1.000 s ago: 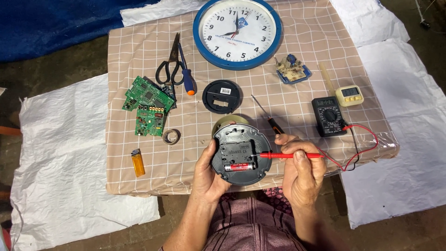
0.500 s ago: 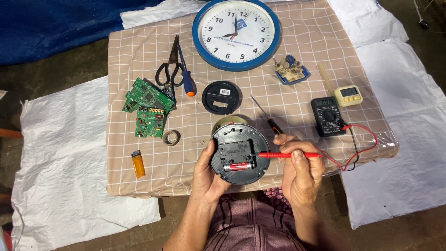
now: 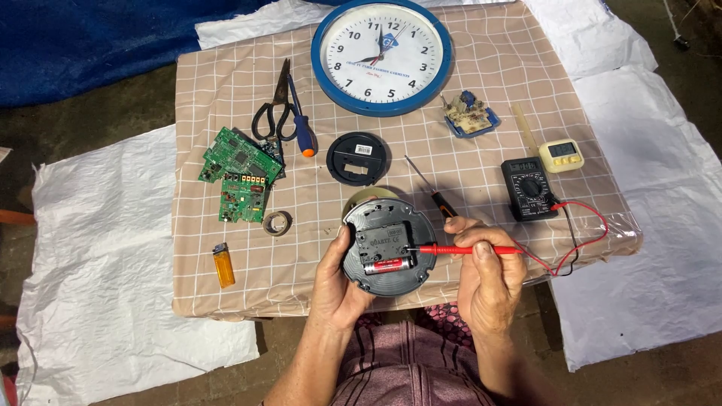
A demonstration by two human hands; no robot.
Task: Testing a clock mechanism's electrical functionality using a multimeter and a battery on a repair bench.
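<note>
red probe (image 3: 466, 249) touches black clock back (image 3: 389, 246).

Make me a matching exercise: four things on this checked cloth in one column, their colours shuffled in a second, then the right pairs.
Things:
1. lighter
2. circuit boards
3. wall clock rim
4. probe in the right hand

Colours:
A. blue
B. red
C. orange
D. green

Pairs: 1-C, 2-D, 3-A, 4-B
</note>
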